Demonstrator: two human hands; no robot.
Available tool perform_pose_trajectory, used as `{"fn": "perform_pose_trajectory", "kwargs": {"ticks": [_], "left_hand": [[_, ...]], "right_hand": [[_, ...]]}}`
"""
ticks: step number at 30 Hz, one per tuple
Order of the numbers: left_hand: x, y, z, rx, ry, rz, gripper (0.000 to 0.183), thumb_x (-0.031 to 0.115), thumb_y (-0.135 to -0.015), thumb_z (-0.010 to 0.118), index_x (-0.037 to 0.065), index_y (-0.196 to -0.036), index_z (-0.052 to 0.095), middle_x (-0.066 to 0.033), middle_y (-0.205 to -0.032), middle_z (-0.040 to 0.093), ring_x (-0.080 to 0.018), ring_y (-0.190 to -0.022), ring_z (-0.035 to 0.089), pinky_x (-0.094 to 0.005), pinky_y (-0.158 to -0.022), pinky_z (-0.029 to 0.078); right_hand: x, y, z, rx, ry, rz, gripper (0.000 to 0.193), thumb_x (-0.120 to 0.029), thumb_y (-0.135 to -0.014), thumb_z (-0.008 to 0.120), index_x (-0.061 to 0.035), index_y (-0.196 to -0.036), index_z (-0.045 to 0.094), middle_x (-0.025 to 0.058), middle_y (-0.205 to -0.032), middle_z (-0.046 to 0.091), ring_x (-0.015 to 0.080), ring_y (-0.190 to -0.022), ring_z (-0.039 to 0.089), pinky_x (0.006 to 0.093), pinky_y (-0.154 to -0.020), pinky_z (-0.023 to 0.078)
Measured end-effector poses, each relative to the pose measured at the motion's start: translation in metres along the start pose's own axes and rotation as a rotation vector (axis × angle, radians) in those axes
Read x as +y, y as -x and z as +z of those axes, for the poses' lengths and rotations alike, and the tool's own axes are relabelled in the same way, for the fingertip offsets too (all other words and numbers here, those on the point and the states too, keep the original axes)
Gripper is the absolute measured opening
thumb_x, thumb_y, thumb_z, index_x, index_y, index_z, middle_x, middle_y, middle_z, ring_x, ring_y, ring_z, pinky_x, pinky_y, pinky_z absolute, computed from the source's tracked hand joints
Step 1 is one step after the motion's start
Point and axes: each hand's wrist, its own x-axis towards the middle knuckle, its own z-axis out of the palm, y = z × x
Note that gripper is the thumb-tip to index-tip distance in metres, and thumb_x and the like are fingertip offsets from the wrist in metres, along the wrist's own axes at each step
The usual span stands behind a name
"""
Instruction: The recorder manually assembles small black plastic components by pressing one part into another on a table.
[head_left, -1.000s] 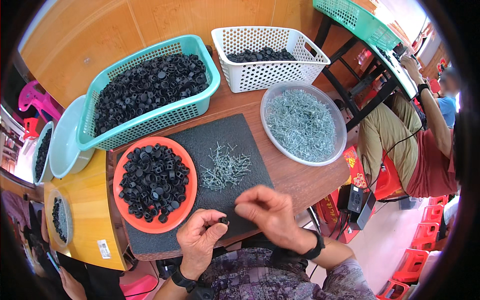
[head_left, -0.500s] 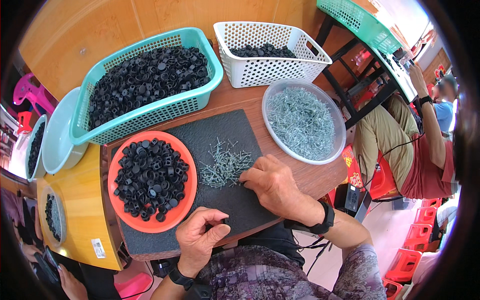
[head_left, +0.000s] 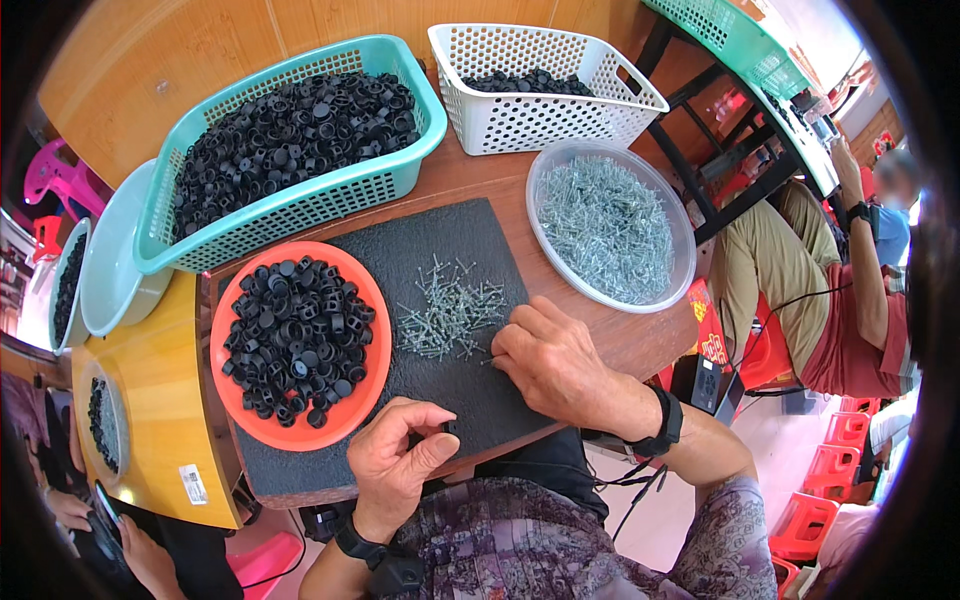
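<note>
My left hand is closed at the mat's near edge, with a small black plastic cap pinched between thumb and forefinger. My right hand rests on the dark mat with its fingertips pressed together at the right edge of a loose pile of silver screws. A thin screw end seems to show at those fingertips; most of it is hidden. Left of the pile, an orange-red bowl holds many black plastic caps. Beyond my right hand is a clear round tub full of screws.
A teal basket heaped with black parts stands at the back left. Beside it is a white basket with more. Pale bowls stand at the left by a yellow table. A seated person is at the right.
The view has shifted slightly, with the table sitting a little higher in it. Both hands keep nearly the same places, the left still pinching the black cap, the right still by the screws.
</note>
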Motion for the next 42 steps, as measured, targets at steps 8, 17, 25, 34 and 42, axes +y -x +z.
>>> {"fn": "perform_pose_trajectory", "kwargs": {"ticks": [8,17,25,34,42], "left_hand": [[-0.002,0.002,0.001,0.021,0.01,0.002,0.029,0.016,-0.078,0.073,-0.005,-0.091,0.06,-0.0063,-0.084,0.057,-0.0118,-0.073,0.057,-0.0219,-0.065,0.046],[-0.001,0.002,0.003,0.044,0.057,-0.042,0.032,0.019,-0.077,0.074,-0.004,-0.093,0.059,-0.0054,-0.083,0.058,-0.0115,-0.073,0.058,-0.0215,-0.065,0.047],[0.011,0.001,0.015,0.098,0.241,-0.137,0.03,0.018,-0.08,0.071,-0.004,-0.094,0.057,-0.0074,-0.082,0.061,-0.0116,-0.07,0.058,-0.0214,-0.062,0.048],[0.014,-0.001,0.023,0.185,0.28,-0.08,0.029,0.017,-0.082,0.069,-0.004,-0.096,0.055,-0.0083,-0.081,0.061,-0.0126,-0.068,0.058,-0.0227,-0.06,0.048],[0.019,0.001,0.021,0.15,0.333,-0.113,0.03,0.017,-0.081,0.07,-0.004,-0.095,0.055,-0.0106,-0.081,0.062,-0.0147,-0.065,0.058,-0.0237,-0.059,0.048]], "right_hand": [[-0.006,0.009,-0.004,0.036,-0.131,-0.062,0.013,0.004,-0.065,0.061,-0.001,-0.071,0.049,0.0122,-0.07,0.049,0.03,-0.068,0.049,0.0389,-0.057,0.042],[-0.021,0.019,0.003,0.074,-0.301,0.017,0.015,0.007,-0.068,0.059,-0.0012,-0.081,0.055,0.0111,-0.072,0.053,0.0297,-0.071,0.054,0.0366,-0.06,0.044],[-0.043,0.023,-0.002,0.074,-0.816,0.508,0.022,0.003,-0.076,0.06,-0.0011,-0.098,0.06,0.0097,-0.076,0.054,0.0197,-0.066,0.052,0.031,-0.057,0.043],[-0.068,0.024,0.018,0.312,-0.518,0.141,0.027,0.008,-0.072,0.06,0.0003,-0.098,0.058,0.011,-0.075,0.053,0.0281,-0.067,0.052,0.0349,-0.058,0.042],[-0.066,0.032,0.014,0.339,-0.625,0.269,0.022,0.005,-0.074,0.064,-0.0006,-0.094,0.061,0.0093,-0.075,0.057,0.0203,-0.061,0.054,0.0296,-0.053,0.042]]}}
